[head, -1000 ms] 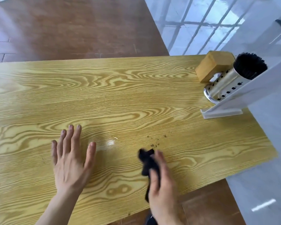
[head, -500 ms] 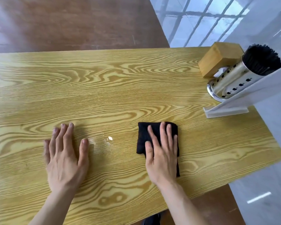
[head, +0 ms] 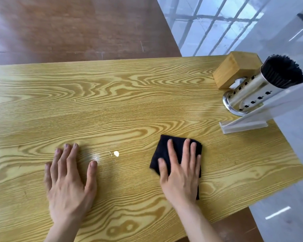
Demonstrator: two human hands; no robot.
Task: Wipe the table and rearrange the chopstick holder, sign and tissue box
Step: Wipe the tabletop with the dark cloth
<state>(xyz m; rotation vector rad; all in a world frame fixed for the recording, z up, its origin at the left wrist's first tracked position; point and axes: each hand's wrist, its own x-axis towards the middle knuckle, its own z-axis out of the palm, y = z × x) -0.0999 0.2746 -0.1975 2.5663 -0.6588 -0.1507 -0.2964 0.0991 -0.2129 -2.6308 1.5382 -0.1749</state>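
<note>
A yellow wood-grain table [head: 129, 105] fills the view. My right hand [head: 180, 173] lies flat, fingers spread, pressing a black cloth [head: 164, 151] onto the table near its front right. My left hand [head: 68, 179] rests flat on the bare tabletop, holding nothing. At the table's right edge stand a wooden tissue box [head: 234, 72], a perforated steel chopstick holder [head: 248, 95] full of black chopsticks, and a clear acrylic sign [head: 248, 123] in front of it.
A small white speck [head: 116, 153] and a glossy patch lie between my hands. Brown floor [head: 68, 27] lies beyond the far edge. A shiny pale tiled floor [head: 296, 154] runs along the right edge.
One second ago my right hand held the bunched cloth near the front edge by dark crumbs. It has since spread the cloth flat and pushed it forward; the crumbs no longer show.
</note>
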